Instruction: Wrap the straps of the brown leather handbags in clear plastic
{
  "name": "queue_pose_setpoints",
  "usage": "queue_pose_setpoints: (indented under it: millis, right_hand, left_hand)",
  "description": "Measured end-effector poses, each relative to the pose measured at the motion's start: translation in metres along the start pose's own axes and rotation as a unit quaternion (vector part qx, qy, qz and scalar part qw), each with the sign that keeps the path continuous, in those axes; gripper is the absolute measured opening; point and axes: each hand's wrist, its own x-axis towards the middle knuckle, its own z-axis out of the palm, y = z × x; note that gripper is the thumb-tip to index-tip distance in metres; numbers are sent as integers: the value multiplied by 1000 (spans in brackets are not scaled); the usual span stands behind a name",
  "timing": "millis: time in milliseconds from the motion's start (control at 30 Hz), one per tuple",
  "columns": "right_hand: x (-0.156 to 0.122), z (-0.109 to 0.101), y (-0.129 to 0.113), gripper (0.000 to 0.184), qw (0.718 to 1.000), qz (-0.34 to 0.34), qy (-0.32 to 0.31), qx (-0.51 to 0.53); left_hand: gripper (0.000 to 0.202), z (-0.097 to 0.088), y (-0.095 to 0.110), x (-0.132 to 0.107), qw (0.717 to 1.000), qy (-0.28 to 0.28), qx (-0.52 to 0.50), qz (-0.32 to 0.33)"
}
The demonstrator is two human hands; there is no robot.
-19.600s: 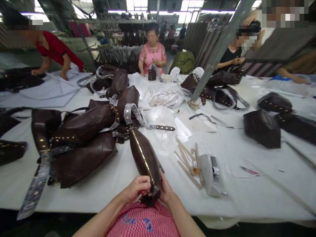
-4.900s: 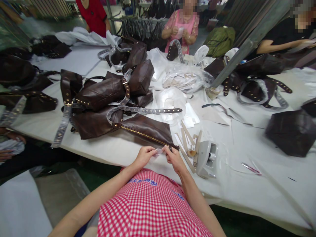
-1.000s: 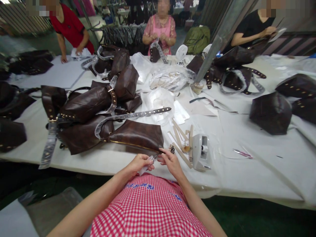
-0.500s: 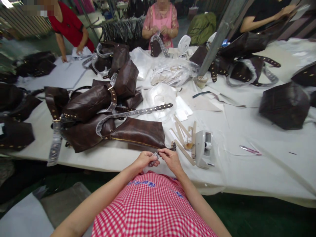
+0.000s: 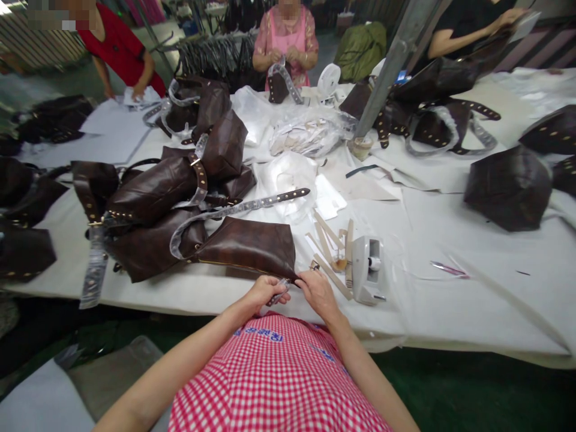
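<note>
My left hand [image 5: 261, 293] is closed around a small, shiny grey piece [image 5: 279, 290], perhaps wrapped in clear plastic; its kind is too small to make out. Just beside it, my right hand [image 5: 318, 294] pinches the near right corner of a dark brown leather bag [image 5: 252, 240], where the zipper ends. That bag lies on its side, its gold zipper [image 5: 225, 264] facing me. A studded strap [image 5: 243, 205], partly wrapped in clear film, curves over the bags behind it.
To the right stand a tape dispenser [image 5: 369, 270] and cardboard strips [image 5: 324, 240]. Thread snips [image 5: 447, 269] lie farther right. More brown bags [image 5: 153, 189] are piled at left; another bag [image 5: 508, 189] sits right. A metal post [image 5: 391, 66] rises from the table. Co-workers stand across it.
My right hand has moved from the small piece at my left fingers to the bag's corner. The whole view has shifted slightly; my left hand stays closed on the piece.
</note>
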Motion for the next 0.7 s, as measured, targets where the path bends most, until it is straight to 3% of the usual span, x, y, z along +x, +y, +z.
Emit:
queue_pose_setpoints:
  millis: [367,500,700]
  right_hand:
    - [5,2,-20,17,998,21,0,-54]
    - [5,2,-24,17,997,68,15,-35]
    - [9,2,-25,26,992,120,-22,32]
  left_hand:
    - [24,6,-9,-1,1000,12,-22,17]
    - [23,2,-16,-4,1000,18,-8,7]
    - [26,-3,-23,-8,1000,21,-15,14]
